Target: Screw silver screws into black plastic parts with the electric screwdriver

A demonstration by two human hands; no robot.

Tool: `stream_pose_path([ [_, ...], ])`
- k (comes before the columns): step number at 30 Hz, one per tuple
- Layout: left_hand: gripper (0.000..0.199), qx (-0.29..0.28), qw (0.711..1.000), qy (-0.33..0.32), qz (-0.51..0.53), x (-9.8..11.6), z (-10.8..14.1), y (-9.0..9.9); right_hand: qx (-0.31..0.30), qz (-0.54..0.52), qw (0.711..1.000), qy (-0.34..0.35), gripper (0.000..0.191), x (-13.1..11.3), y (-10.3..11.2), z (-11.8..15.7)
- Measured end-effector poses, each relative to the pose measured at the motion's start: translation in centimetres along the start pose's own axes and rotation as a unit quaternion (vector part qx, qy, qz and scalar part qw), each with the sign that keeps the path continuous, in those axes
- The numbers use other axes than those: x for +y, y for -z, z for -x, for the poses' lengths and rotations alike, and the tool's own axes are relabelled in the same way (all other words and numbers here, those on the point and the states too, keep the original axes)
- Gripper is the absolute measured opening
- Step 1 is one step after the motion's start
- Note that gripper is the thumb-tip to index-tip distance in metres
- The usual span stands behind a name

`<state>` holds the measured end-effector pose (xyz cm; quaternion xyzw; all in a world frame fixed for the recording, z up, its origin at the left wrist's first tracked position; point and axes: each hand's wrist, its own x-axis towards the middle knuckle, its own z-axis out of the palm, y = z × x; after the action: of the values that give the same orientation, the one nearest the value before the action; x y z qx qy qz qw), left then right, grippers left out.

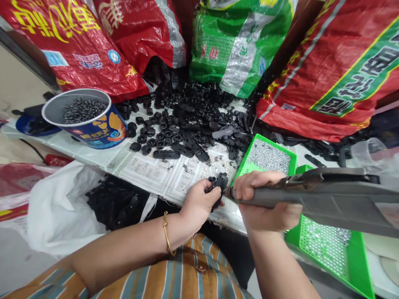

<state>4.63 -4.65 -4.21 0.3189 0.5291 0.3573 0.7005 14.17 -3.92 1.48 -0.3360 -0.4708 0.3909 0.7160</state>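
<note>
My left hand [198, 205] is closed around a small black plastic part [221, 182], holding it above the table's front edge. My right hand [264, 218] wraps around the front of a grey power screwdriver [336, 203], which lies sideways and reaches out to the right. Its tip points left at the black part; whether the two touch, I cannot tell. Beyond my hands, a heap of loose black plastic parts [190, 120] covers the table [140, 168]. Close behind my right hand stands a green tray [293, 160] with small silvery screws [269, 155].
A blue tub [102, 135] of small dark pieces stands at the left. Red bags [99, 54] and a green bag [215, 62] line the back. A second green tray [358, 261] lies at lower right. A white sack [59, 207] with black parts hangs below the table's left edge.
</note>
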Motion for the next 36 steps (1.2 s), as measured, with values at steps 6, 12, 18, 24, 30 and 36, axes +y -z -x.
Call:
stream_pose_path([
  [6,0.018,-0.023,1.000,0.008,0.013,0.0,0.0,0.3,0.004,0.004,1.000,-0.014,0.037,-0.3,0.1,0.1],
  [12,0.020,-0.084,0.993,0.062,0.056,1.0,0.2,1.0,0.100,0.107,0.989,0.019,0.039,-4.4,2.0,-1.4],
  [18,0.033,-0.176,0.974,0.124,0.074,2.5,0.6,1.7,0.242,0.133,0.957,0.085,0.034,-4.9,7.0,-2.1],
  [24,0.018,-0.128,0.985,0.117,0.026,2.3,0.1,0.7,0.275,0.167,0.937,0.135,0.042,-2.3,9.9,-2.0],
  [30,0.017,-0.102,0.988,0.115,0.008,2.2,0.0,0.3,0.276,0.155,0.942,0.116,0.041,-0.8,10.8,-2.1],
  [36,0.015,-0.099,0.989,0.106,0.010,2.0,0.0,0.3,0.284,0.160,0.938,0.117,0.039,-0.1,11.4,-2.1],
])
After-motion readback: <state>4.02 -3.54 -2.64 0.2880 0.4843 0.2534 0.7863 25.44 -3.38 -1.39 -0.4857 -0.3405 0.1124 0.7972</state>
